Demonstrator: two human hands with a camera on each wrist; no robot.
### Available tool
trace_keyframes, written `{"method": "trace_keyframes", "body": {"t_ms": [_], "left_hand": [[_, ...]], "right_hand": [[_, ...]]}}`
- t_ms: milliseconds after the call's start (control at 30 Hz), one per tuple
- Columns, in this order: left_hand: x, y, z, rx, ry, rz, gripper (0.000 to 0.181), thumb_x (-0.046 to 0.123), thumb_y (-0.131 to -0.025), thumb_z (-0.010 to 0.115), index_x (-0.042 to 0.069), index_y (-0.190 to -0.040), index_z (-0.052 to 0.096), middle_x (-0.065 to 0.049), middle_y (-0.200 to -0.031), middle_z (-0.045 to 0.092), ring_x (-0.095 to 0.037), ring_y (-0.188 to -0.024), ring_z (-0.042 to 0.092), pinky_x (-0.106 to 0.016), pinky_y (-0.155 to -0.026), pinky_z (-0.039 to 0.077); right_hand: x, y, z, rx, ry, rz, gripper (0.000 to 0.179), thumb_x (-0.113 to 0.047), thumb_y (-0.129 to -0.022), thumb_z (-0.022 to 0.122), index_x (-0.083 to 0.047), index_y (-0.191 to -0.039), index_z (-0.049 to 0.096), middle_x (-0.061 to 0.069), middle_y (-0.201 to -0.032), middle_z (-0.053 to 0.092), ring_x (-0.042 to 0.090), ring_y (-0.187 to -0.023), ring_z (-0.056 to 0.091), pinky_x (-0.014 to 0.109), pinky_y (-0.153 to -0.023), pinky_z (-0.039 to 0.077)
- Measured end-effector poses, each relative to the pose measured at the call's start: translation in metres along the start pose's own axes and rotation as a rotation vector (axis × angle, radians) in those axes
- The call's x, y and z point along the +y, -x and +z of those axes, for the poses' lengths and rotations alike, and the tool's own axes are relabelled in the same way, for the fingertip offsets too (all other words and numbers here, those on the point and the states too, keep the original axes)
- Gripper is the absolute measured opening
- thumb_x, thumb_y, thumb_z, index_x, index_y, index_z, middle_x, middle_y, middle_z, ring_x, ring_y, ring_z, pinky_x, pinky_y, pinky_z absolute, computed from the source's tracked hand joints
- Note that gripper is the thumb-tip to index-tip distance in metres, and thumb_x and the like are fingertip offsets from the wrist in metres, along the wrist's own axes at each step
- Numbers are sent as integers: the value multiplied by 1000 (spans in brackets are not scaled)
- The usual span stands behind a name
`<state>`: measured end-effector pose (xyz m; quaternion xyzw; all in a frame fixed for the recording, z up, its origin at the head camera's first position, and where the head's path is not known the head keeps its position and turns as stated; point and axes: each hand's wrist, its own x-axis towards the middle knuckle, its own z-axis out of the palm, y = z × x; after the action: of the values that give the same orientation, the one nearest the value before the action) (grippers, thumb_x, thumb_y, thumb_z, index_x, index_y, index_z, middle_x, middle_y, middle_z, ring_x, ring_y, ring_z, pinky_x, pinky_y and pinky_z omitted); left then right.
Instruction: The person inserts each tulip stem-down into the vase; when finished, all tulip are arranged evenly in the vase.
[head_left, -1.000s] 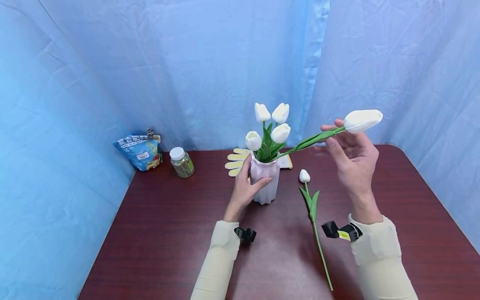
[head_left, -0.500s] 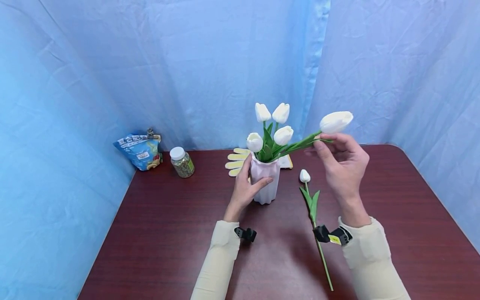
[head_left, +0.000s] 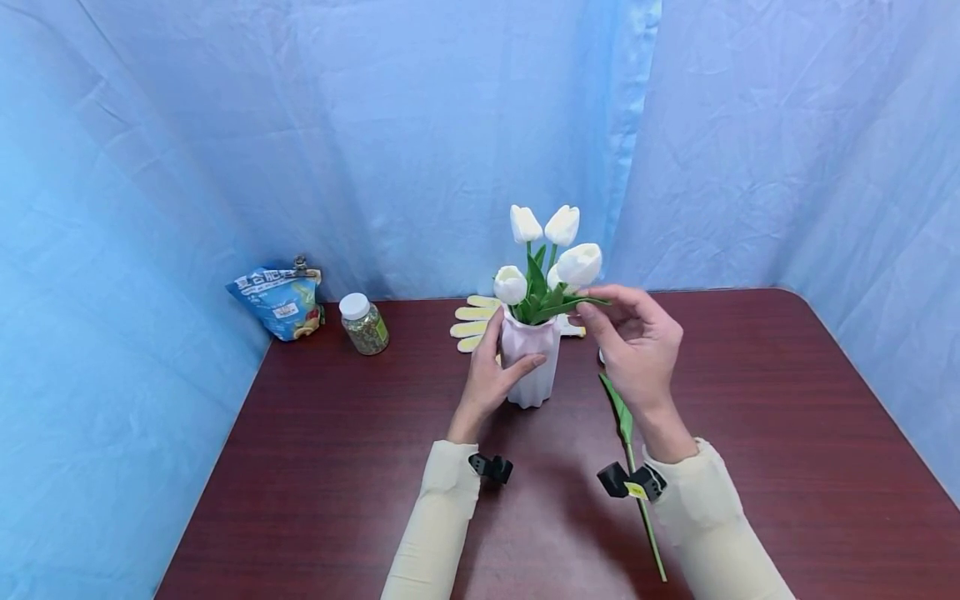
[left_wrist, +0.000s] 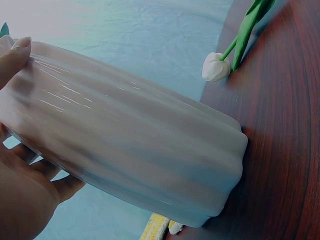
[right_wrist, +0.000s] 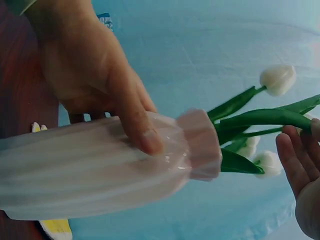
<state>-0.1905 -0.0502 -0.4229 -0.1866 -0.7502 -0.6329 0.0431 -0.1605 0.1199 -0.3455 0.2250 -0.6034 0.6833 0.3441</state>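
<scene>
My left hand point(head_left: 486, 382) grips the pale pink fluted vase point(head_left: 534, 379), thumb on the near side, the vase upright on the table. Several white tulips point(head_left: 511, 285) with green leaves stand in its mouth. At the rim's right, my right hand point(head_left: 639, 343) pinches one more tulip point(head_left: 580, 265) by its green stem and leaves; its lower stem is inside the vase. The right wrist view shows the right hand's fingers point(right_wrist: 295, 160) on that greenery, beside the vase's ruffled neck point(right_wrist: 200, 145). Another tulip point(head_left: 621, 412) lies on the table, partly hidden by the right arm.
Behind the vase lies a yellow-and-white glove point(head_left: 471, 325), partly covered. Toward the back left stand a white-capped jar point(head_left: 365, 327) and a blue clipped packet point(head_left: 281, 304). Blue curtains point(head_left: 420, 150) surround the dark red table point(head_left: 337, 467).
My right hand has moved left and somewhat down with its tulip, bringing the bloom from far right to above the vase beside the others. The left hand and vase have stayed put.
</scene>
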Motion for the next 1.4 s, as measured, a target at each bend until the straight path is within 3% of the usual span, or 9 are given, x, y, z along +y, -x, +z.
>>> {"method": "trace_keyframes", "body": {"t_ms": [200,433,533,667,733,933,1033,1167,1400], "left_hand": [[0,0,0,-6,6,27,85,3,-85,77,4,-156,30,-22,-147,51,-36,-127,56,-52,-103,49],[0,1,0,-10,2,31,85,4,-86,76,6,-157,29,-22,-147,51,-36,-125,57,-52,-99,51],[-1,1,0,-14,0,15,86,5,-86,76,7,-158,28,-21,-149,50,-36,-125,57,-52,-99,51],[-2,0,0,-13,-2,-6,86,4,-87,75,7,-158,27,-21,-149,49,-36,-126,56,-53,-100,50],[-2,0,0,-13,-4,-7,86,5,-87,76,7,-158,27,-20,-149,49,-36,-127,56,-53,-101,50],[-1,0,0,-13,2,-10,87,7,-87,76,9,-158,27,-19,-153,47,-36,-132,53,-55,-105,48],[-1,0,0,-11,5,-10,87,7,-87,76,9,-159,26,-18,-154,46,-35,-135,51,-55,-107,46],[-1,0,1,-5,9,-2,87,6,-86,76,8,-158,27,-18,-154,45,-35,-136,51,-56,-107,45],[-1,0,1,-2,9,6,87,5,-86,76,6,-158,27,-19,-154,44,-35,-136,50,-56,-107,45]], "right_hand": [[9,9,10,-14,72,-72,18,19,-81,69,23,-97,64,-3,-96,72,2,-82,73,17,-69,58],[17,16,16,-42,342,-149,24,15,-75,77,11,-99,72,25,-92,73,-5,-90,71,15,-72,58],[19,20,15,-52,422,-175,28,14,-74,80,9,-101,72,23,-93,75,1,-86,73,19,-70,59],[21,23,11,-55,477,-198,30,10,-74,82,8,-103,71,20,-91,76,19,-78,76,19,-69,59],[21,25,8,-53,489,-197,32,9,-75,81,8,-104,70,18,-90,77,18,-78,76,17,-69,57],[14,27,-4,-15,428,-137,39,13,-77,76,12,-114,62,23,-94,75,-3,-92,71,13,-75,56],[6,27,-11,9,349,-94,46,15,-80,70,16,-122,53,22,-103,72,1,-100,70,17,-83,57],[-3,26,-22,47,300,-39,52,14,-84,66,14,-130,44,7,-115,66,10,-106,68,21,-88,57],[-10,31,-53,106,380,87,54,10,-86,67,2,-135,46,-4,-118,65,9,-105,67,14,-86,53]]}}
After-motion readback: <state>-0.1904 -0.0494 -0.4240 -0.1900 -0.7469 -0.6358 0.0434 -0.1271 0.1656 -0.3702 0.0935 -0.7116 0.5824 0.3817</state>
